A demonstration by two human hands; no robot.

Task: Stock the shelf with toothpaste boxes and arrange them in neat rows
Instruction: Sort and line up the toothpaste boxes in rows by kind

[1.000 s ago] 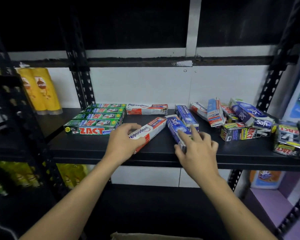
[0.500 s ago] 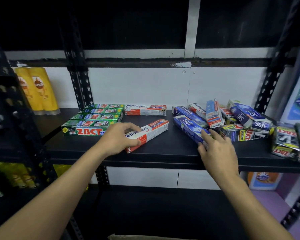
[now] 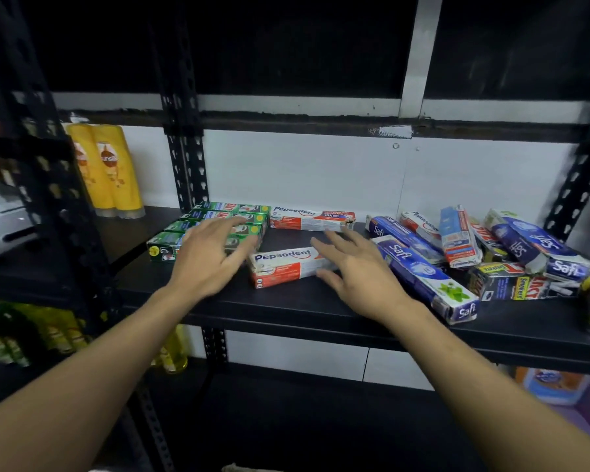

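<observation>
Head view: front Pepsodent box (image 3: 284,268), long axis left-right, logo leftward

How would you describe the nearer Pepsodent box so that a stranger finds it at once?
On the black shelf, neat green boxes lie left and jumbled blue Safi boxes right. Between them lie the front Pepsodent box, between the left hand and right hand, and the rear Pepsodent box by the wall; take the front one.

Yellow bottles (image 3: 108,172); perhaps detergent jug (image 3: 552,386).
</observation>
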